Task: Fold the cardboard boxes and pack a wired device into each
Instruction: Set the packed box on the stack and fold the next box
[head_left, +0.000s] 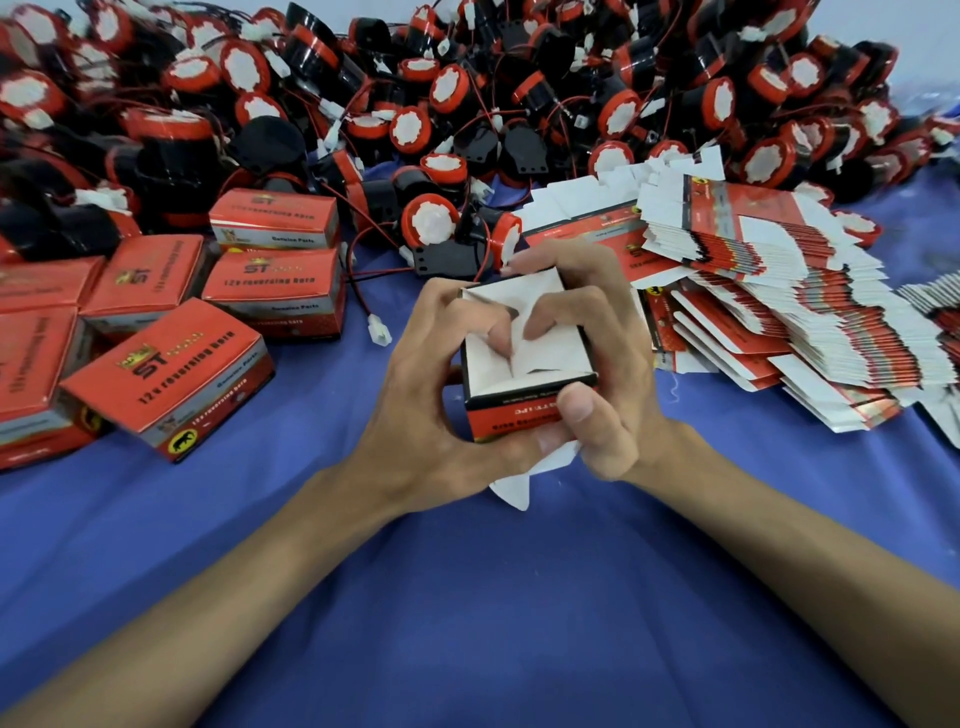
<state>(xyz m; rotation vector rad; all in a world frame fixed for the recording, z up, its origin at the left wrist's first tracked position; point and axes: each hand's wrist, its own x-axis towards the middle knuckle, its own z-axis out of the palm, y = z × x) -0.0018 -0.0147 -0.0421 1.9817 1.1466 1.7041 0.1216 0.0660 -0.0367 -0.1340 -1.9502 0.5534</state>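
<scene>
Several closed red cardboard boxes (166, 374) sit at the worktop's left edge. Left hand (431, 405) and right hand (608, 395) grip a half-folded red-and-white cardboard box (550, 358) mid-worktop, fingertips pressing flaps inward. Flat box blanks (779, 312) right, black-and-red wired devices (467, 104) heaped along the far edge: much remains.

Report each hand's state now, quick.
Left hand: grips the small red-and-white cardboard box, fingertips pressing its white end flaps in.
Right hand: grips the same box, fingers on the flaps, thumb at the near edge.
</scene>
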